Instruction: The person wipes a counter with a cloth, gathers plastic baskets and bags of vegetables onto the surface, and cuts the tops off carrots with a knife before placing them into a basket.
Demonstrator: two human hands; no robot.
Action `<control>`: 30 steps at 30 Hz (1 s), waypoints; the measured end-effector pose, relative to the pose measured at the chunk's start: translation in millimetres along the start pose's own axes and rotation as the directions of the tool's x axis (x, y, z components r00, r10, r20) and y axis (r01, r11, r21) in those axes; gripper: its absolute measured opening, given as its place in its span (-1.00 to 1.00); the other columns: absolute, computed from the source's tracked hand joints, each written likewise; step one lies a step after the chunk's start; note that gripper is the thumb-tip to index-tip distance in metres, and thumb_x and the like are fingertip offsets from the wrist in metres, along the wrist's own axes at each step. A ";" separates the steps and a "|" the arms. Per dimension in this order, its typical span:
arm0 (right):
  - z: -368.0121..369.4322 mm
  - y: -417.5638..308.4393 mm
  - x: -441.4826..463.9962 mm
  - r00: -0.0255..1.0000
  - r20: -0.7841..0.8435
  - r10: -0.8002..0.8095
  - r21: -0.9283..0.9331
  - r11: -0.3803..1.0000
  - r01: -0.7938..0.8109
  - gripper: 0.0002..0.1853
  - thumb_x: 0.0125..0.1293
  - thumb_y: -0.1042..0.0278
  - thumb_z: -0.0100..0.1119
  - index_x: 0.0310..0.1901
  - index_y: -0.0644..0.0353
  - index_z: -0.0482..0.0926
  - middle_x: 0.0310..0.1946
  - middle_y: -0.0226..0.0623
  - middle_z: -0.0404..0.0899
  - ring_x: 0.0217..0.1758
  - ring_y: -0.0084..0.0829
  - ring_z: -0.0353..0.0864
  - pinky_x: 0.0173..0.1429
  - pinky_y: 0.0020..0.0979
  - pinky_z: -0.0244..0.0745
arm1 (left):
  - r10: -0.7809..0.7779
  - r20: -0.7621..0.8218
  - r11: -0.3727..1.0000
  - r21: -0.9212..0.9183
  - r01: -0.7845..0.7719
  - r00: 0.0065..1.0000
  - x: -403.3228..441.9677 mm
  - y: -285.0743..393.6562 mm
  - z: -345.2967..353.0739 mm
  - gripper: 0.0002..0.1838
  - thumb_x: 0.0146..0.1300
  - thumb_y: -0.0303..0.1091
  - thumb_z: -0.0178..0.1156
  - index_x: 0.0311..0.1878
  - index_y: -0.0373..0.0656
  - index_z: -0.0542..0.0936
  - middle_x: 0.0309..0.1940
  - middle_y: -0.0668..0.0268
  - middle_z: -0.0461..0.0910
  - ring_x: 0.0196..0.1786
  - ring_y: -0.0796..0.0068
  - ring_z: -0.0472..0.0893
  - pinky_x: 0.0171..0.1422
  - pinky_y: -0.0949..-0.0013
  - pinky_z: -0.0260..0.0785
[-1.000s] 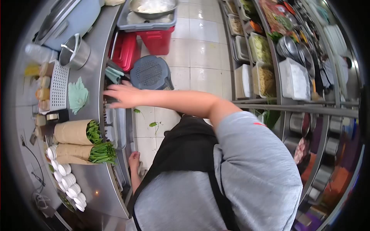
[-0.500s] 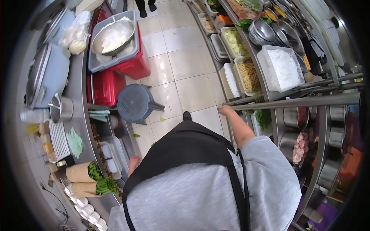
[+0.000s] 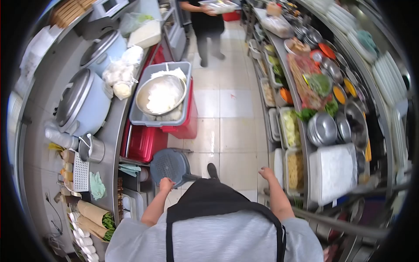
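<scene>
Below me, my left hand [image 3: 166, 184] hangs with loosely curled fingers, and I see nothing in it. It overlaps the edge of a grey plastic stool [image 3: 169, 166] in the view; whether they touch I cannot tell. On the other side, my right hand [image 3: 266, 173] is held out over the aisle, fingers curled in and nothing visible in them. Nearest to it are a white container [image 3: 278, 168] and a tub of noodles [image 3: 294, 172] on the right-hand shelf.
Tiled floor [image 3: 231, 131] runs ahead between two counters. A grey tub [image 3: 135, 114] holding a bowl of white food [image 3: 163, 94] stands on a red bin [image 3: 190, 118], jutting into the aisle. A person [image 3: 207, 26] with a tray [image 3: 222, 6] stands farther up. Metal bowls [image 3: 323, 129] line the right counter.
My view has moved forward along the aisle and tilted up. My right hand has left the metal rail. My left hand has come into fuller view, and the person ahead shows more.
</scene>
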State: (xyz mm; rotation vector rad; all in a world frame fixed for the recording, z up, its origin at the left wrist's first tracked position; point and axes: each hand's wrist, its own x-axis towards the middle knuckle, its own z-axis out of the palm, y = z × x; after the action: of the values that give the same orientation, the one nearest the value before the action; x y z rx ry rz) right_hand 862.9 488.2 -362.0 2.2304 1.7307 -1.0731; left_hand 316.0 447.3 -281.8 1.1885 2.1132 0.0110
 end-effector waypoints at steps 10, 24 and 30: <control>-60.4 3.1 89.3 0.990 -0.135 -0.048 0.148 0.987 0.068 -0.56 0.00 0.07 0.15 -0.15 0.21 0.53 -0.26 -0.03 0.54 -0.12 -0.11 0.51 -0.04 -0.26 0.39 | 0.301 -0.044 0.943 -0.136 -0.304 0.953 115.5 152.8 -47.9 -0.84 -0.14 -0.50 0.02 -0.45 -0.18 0.57 -0.34 0.01 0.54 -0.23 0.09 0.54 -0.12 0.19 0.37; -146.2 27.9 264.6 0.994 0.111 -0.024 -0.087 0.996 0.034 -0.60 0.03 0.04 0.04 -0.26 0.21 0.55 -0.23 -0.03 0.51 -0.12 -0.11 0.48 -0.02 -0.18 0.36 | 0.609 -0.280 0.731 -0.165 -0.663 0.742 184.2 424.3 -121.8 -0.77 -0.01 -0.29 0.18 -0.26 -0.14 0.49 0.14 0.01 0.21 0.15 0.01 0.28 0.21 0.21 0.13; -181.5 -68.1 322.6 0.986 0.008 -0.167 0.063 0.984 0.166 -0.54 0.08 0.03 0.05 -0.11 0.24 0.48 -0.19 -0.03 0.50 -0.09 -0.11 0.48 -0.02 -0.23 0.37 | 0.584 -0.032 0.800 -0.145 -0.582 0.811 223.3 446.3 -71.9 -0.65 -0.06 -0.14 0.25 -0.26 -0.17 0.50 -0.06 0.07 0.41 0.00 0.12 0.42 0.06 0.24 0.28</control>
State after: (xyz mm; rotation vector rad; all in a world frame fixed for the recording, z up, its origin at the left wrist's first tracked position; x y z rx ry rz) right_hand 915.2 859.2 -397.0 2.1390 1.9327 -1.1875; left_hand 533.4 896.1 -207.9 1.6932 1.6158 0.4334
